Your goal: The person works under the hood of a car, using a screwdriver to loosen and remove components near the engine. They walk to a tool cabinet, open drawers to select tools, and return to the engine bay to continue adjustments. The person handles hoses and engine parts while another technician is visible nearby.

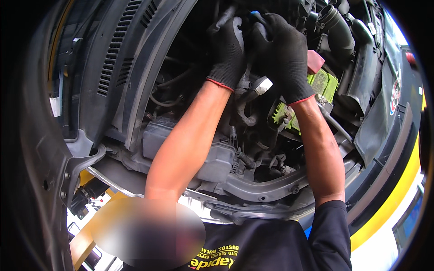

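Both my hands wear black knit gloves with grey-coated fingers and red cuffs, and both reach into the far part of an engine bay. My left hand [227, 49] is closed, its fingers curled among dark engine parts; what they hold is hidden. Just right of it, my right hand [285, 56] is also closed, bent over at the fingertips. A small blue piece [256, 13] shows by its fingers, too little to name. Below and between the hands, a white-ended connector [263, 85] sits on a corrugated harness. The bright green battery [323, 85] lies partly behind my right wrist.
A red terminal cover [315, 62] tops the battery. Beyond it rises a black ribbed air hose [338, 34]. A grey plastic box [212, 163] lies under my left forearm. A vented cowl panel [118, 49] runs along the left; a dark fender cover [379, 108] hangs at right.
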Demonstrator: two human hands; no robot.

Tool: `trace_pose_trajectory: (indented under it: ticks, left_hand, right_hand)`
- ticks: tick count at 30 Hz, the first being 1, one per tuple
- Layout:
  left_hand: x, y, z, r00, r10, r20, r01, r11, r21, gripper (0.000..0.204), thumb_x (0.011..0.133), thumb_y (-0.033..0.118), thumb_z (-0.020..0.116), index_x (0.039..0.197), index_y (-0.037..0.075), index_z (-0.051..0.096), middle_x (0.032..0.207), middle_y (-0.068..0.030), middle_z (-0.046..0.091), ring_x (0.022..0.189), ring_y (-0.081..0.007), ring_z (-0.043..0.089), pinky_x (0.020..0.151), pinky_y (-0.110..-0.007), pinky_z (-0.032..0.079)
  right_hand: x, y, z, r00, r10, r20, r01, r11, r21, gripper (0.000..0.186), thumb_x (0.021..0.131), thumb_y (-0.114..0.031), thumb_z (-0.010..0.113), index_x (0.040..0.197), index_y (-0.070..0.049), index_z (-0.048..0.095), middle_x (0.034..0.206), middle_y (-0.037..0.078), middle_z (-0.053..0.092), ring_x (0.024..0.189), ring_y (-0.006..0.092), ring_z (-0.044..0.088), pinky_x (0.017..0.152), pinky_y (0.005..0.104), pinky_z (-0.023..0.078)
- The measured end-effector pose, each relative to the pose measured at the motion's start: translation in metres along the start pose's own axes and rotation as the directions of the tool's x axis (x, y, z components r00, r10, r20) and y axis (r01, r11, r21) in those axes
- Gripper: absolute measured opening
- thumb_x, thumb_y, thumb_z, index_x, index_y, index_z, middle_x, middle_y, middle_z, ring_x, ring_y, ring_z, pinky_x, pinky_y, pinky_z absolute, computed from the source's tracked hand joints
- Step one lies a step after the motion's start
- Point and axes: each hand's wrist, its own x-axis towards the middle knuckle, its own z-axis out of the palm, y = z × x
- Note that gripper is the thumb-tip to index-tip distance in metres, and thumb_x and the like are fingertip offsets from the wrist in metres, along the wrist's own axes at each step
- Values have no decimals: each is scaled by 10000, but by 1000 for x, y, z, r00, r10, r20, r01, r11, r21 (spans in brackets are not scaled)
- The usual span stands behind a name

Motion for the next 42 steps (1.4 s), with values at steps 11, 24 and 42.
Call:
trace_pose_trajectory:
  ticks: [11, 24, 42]
  left_hand:
    - [11, -22, 9, 989, -139, -56, 139, 990, -6, 389, 1075, 181, 513, 1361, 45, 739, 1164, -172, 793, 1025, -257, 762, 918, -392, 618]
    - [-1, -17, 21, 831, -246, 498, 534, 604, -592, 453, 1138, 400, 376, 1277, 110, 696, 1244, -117, 743, 1171, -265, 710, 1013, -454, 584]
    - [-18, -8, 32, 998, 53, 25, -57, 984, 168, 335, 1137, 203, 510, 1209, -29, 740, 1212, -210, 783, 1138, -308, 751, 992, -418, 585]
  right_hand:
    - [15, 2, -11, 1000, -5, 9, 5, 999, -50, 209, 971, -139, 714, 990, 64, 757, 828, 246, 766, 738, 391, 758, 702, 468, 563]
    - [15, -24, -5, 994, 110, 2, -107, 968, 227, 294, 1005, -175, 701, 977, 102, 797, 822, 222, 799, 739, 206, 756, 677, 407, 554]
    - [11, 29, -23, 978, 49, 202, -74, 991, 115, 347, 1067, -266, 697, 1244, 17, 791, 1036, 74, 811, 884, 117, 745, 823, 271, 583]
